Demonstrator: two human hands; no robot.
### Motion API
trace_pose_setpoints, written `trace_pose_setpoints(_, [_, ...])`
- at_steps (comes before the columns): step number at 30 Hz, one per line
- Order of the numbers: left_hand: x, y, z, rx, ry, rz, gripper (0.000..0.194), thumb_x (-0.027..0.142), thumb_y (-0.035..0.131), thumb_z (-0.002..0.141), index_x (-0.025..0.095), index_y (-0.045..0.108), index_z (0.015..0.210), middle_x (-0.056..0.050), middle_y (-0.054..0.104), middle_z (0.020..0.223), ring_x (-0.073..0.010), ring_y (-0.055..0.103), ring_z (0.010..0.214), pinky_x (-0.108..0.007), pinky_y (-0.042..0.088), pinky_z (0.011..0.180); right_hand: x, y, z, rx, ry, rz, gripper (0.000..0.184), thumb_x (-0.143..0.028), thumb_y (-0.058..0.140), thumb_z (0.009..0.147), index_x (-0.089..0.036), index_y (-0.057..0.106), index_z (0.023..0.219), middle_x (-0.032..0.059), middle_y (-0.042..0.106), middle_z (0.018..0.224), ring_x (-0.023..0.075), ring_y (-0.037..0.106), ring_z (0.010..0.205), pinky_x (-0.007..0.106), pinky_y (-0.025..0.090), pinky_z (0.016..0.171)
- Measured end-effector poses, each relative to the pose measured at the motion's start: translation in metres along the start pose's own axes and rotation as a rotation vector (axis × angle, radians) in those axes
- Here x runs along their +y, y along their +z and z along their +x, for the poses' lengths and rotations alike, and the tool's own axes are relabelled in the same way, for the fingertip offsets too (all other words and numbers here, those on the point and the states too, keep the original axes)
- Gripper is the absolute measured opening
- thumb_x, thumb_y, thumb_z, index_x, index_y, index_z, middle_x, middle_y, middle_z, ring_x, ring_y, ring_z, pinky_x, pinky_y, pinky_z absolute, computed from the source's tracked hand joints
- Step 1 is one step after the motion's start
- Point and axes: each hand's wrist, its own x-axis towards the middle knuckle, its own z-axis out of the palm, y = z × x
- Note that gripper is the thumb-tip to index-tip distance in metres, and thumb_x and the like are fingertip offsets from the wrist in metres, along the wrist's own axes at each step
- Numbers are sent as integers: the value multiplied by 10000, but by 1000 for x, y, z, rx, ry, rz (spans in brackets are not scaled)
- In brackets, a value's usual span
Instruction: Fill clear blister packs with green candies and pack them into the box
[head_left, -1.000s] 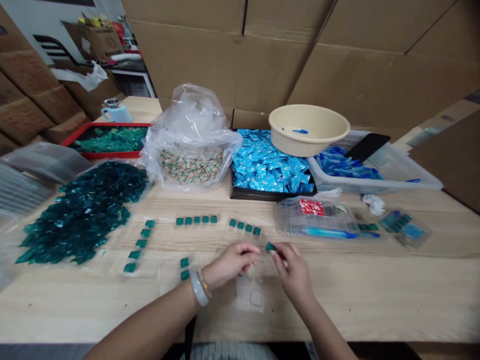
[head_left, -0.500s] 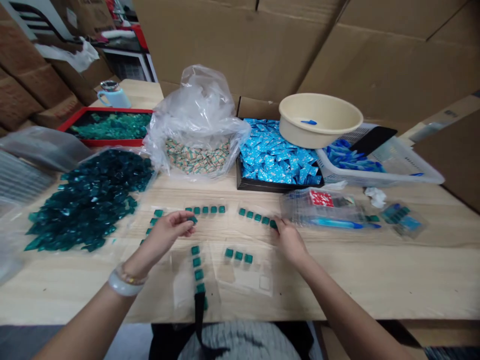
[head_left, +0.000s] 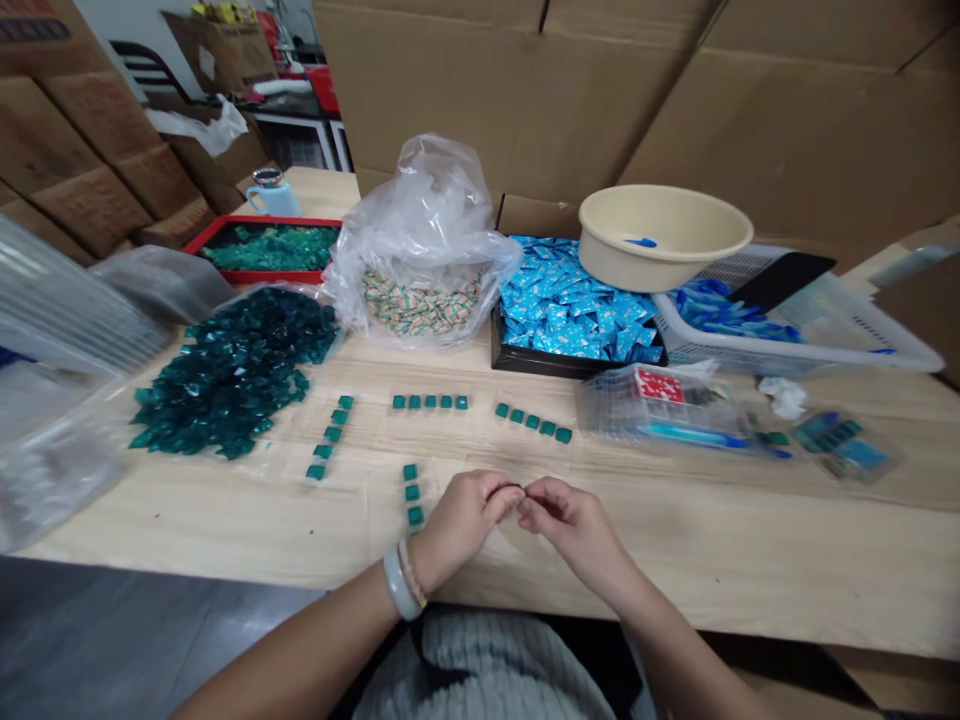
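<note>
Head view, lower centre: bare left hand (head_left: 463, 513) pinches a small dark piece (head_left: 515, 487), shape mostly hidden, bare right hand (head_left: 574, 522) meeting it, grip unclear, and one fingertip slip could drop it or jolt the nearby row of green square pieces (head_left: 412, 493)!

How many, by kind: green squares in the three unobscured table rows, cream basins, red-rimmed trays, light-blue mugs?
Green squares: 15
Cream basin: 1
Red-rimmed tray: 1
Light-blue mug: 1
Total: 18
Fourth row, partly hidden by the left arm: not counted.
</note>
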Motion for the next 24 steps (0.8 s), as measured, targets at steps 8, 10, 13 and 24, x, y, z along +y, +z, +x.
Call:
trace_pose_setpoints(8, [5,3,-4,-80,-26,-84,150,176,490,703,133,626,748,-11,574,649,-105,484,604,-205,369,564,-6,-2,-9,-46,26,-112,184,-281,447,726,-166,501,593,-22,486,506,103,497,461,222,411,461])
trace_pose_setpoints(10, [5,3,-4,-71,-123,-229,159,157,482,681,121,620,751,0,545,601,-87,463,548,-199,368,536,-6,3,-14,34,-91,-197,177,-274,446,748,-173,509,617,-25,478,508,96,468,459,217,395,457])
trace_pose_setpoints(13, [5,5,-6,-128,-250,-493,182,228,492,693,109,607,768,2,527,585,-67,457,500,-203,386,527,-3,5,-21,138,-315,-234,133,-269,480,767,-184,560,830,11,537,680,111,499,583,238,425,557])
trace_pose_setpoints(24, [-18,-76,-7,143,-185,73,354,331,552,669,142,597,965,-35,629,740,-124,544,651,-231,431,622,31,-20,-16,177,-331,-471,117,-254,465,796,-174,549,782,42,520,740,154,512,694,280,429,640])
